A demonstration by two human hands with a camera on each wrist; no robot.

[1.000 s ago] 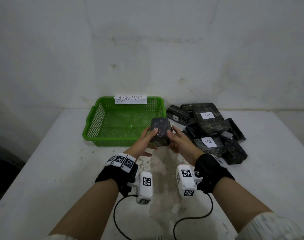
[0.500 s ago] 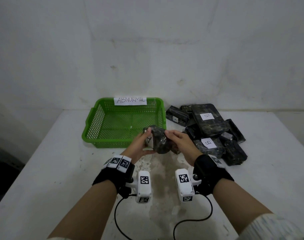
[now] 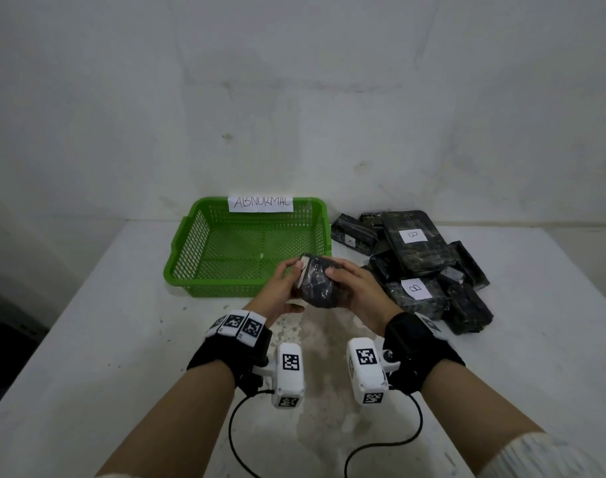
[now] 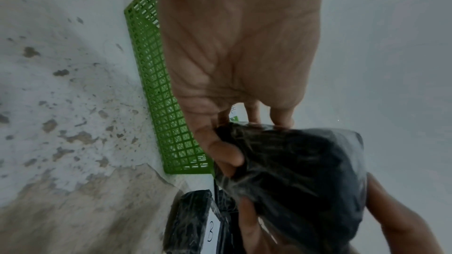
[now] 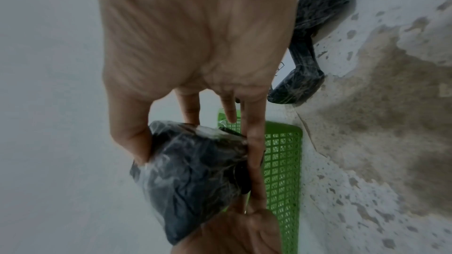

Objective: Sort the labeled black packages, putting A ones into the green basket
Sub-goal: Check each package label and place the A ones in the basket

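Note:
A black plastic-wrapped package (image 3: 318,282) hangs in the air just in front of the green basket (image 3: 205,251), held between both hands. My left hand (image 3: 287,282) grips its left end, where a white label shows edge-on and unreadable. My right hand (image 3: 351,286) holds its right end, thumb on top. The left wrist view has the package (image 4: 293,177) filling the lower right. In the right wrist view the package (image 5: 193,175) sits under the thumb with fingers along its side. The basket (image 5: 281,161) holds nothing and bears an "ABNORMAL" tag (image 3: 260,204).
A heap of several black packages (image 3: 418,267) lies right of the basket, two showing white "B" labels (image 3: 413,235). The white table (image 3: 87,339) has a worn brown patch in front of me. Its left edge drops to a dark floor. A wall stands close behind.
The package has been turned over between my hands, bringing a white label round to its left end. Both hands stayed in front of the basket, drifting slightly nearer to me.

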